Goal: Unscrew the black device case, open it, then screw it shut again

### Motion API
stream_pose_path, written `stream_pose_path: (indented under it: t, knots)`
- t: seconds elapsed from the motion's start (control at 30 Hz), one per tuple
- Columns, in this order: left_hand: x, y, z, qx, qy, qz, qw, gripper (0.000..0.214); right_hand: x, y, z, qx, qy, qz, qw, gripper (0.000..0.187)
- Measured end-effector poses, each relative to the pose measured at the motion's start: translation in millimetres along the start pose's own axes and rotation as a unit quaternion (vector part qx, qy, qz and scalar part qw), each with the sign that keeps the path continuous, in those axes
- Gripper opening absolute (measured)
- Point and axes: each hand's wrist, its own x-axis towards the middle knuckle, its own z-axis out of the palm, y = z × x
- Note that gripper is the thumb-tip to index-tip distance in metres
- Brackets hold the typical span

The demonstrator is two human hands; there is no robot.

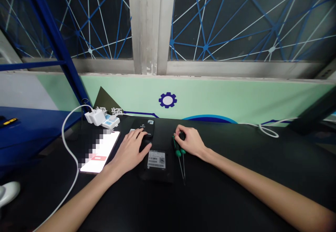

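My left hand [132, 149] lies with its fingers stretched out. Its fingertips rest on the near edge of a flat black box [143, 124] with small white print, and its thumb reaches to the far edge of a flat black device [156, 175] bearing a white label with a code. To the right of that device, two screwdrivers [178, 152] with green and black handles lie side by side, shafts pointing toward me. My right hand [190, 141] is closed, thumb and fingers pinching the far end of a screwdriver handle. The fingers partly hide the handles.
Left of my left hand lies a lit phone [101, 153]. Behind it are a white power strip [110, 121] and a plugged-in charger [96, 117], whose white cable [64, 134] loops down the left side. Another cable [267, 131] lies at the back right, against the green wall.
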Motion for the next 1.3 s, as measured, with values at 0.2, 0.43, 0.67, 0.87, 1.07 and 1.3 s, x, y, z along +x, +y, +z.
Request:
stream_pose_path:
  t: [0.2, 0.43, 0.67, 0.87, 1.07, 1.3]
  knots:
    - [-0.6, 0.6, -0.5, 0.000, 0.006, 0.001, 1.000, 0.041, -1.8, 0.1, 2.9, 0.011, 0.007, -0.066, 0.998, 0.005]
    - [-0.2, 0.3, -2.3, 0.000, -0.011, -0.008, 1.000, 0.043, 1.8, 1.2, -8.8, 0.032, -0.049, -0.152, 0.987, 0.015]
    - [0.0, 5.1, -6.5, 0.014, 0.026, 0.004, 1.000, 0.036, 7.0, -0.6, -29.6, 0.031, -0.143, -0.242, 0.959, 0.055]
    - [3.3, 20.0, -23.5, 0.063, -0.004, -0.039, 0.997, 0.035, 6.8, 2.6, -27.3, 0.044, -0.163, -0.261, 0.950, 0.055]
    - [2.6, 24.3, -32.1, 0.039, -0.087, -0.071, 0.993, 0.040, 6.9, 9.9, -22.3, 0.089, -0.155, -0.258, 0.950, 0.055]
    - [1.5, 19.4, -32.5, 0.051, -0.097, -0.058, 0.992, 0.027, 5.0, 14.7, -16.7, 0.096, -0.106, -0.272, 0.952, 0.048]
